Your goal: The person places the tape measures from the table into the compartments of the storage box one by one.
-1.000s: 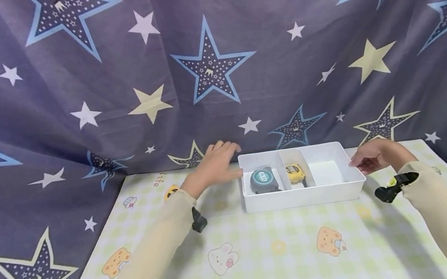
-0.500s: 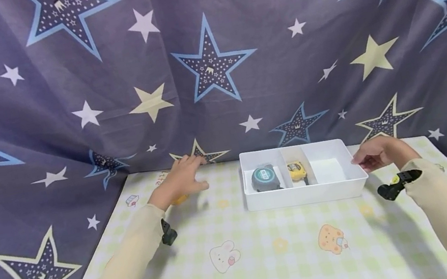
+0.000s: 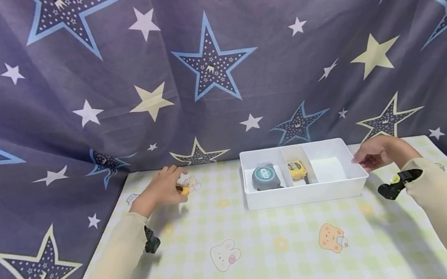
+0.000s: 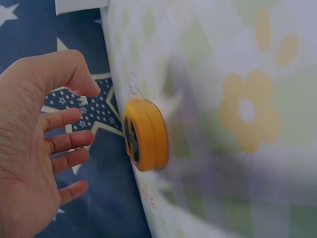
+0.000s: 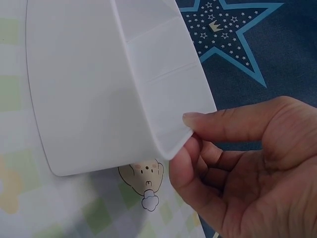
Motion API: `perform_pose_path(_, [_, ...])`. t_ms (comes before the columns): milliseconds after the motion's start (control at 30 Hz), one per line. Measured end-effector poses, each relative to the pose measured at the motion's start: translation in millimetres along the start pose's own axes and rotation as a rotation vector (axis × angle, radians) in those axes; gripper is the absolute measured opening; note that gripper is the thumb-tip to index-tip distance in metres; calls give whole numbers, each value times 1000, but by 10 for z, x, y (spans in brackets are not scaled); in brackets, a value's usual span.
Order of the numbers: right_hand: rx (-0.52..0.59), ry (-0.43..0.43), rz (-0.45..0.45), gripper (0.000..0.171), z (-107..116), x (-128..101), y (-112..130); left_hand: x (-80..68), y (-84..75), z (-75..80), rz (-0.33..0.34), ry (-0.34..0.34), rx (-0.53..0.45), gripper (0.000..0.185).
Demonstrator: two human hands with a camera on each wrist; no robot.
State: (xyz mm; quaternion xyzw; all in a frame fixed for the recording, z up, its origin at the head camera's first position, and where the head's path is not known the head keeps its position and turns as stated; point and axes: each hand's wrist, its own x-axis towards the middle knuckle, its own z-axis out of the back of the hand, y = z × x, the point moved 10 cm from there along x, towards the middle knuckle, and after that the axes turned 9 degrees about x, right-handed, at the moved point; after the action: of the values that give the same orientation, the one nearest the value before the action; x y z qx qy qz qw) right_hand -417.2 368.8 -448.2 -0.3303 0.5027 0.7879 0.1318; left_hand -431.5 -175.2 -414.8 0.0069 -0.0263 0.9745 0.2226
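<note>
head high overview, wrist views close, sharing tray (image 3: 305,195)

left hand (image 3: 165,185) by yellow tape (image 3: 182,190), right hand (image 3: 373,153) at tray (image 3: 305,194)

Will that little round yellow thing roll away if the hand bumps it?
Probably not far. The yellow disc looks to lie flat on the mat, so a nudge from the left hand would likely slide it. Tipped onto its rounded edge, it might roll. It looks small, hard and probably light.

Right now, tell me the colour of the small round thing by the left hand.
The small round tape measure is yellow-orange with a dark face; the left wrist view shows it best, just beyond the left hand.
</note>
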Motion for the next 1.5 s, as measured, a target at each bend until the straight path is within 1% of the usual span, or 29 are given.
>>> perform_pose_path(333, [9,16,31,18,43,-12,53,9,151,-122,11,8,31,73])
perform_pose_path(567, [4,2,17,18,88,-14,75,52,233,-186,1,12,41,77])
perform_pose_path(733, [7,-9,10,16,81,-20,45,49,299,-274,30,16,43,76])
perform_pose_path(867, [5,-14,-7,15,48,-21,-48,2,299,-398,39,52,35,77])
perform_pose_path(967, [5,-21,-7,15,28,-27,-93,-30,271,-445,41,61,14,77])
perform_pose_path(1133, [1,-9,6,13,-13,-25,-91,-74,248,-460,58,70,-23,72])
perform_pose_path(1267, [11,-7,14,14,-38,-8,-62,-87,270,-412,72,81,-44,77])
perform_pose_path(1367, [19,11,27,15,-53,8,-43,-73,309,-345,71,81,-45,83])
perform_pose_path(1433, [28,20,28,15,-50,6,-39,-49,336,-318,69,79,-43,83])
perform_pose_path(1500, [23,24,27,15,-28,-4,-37,-19,343,-303,53,72,-29,80])
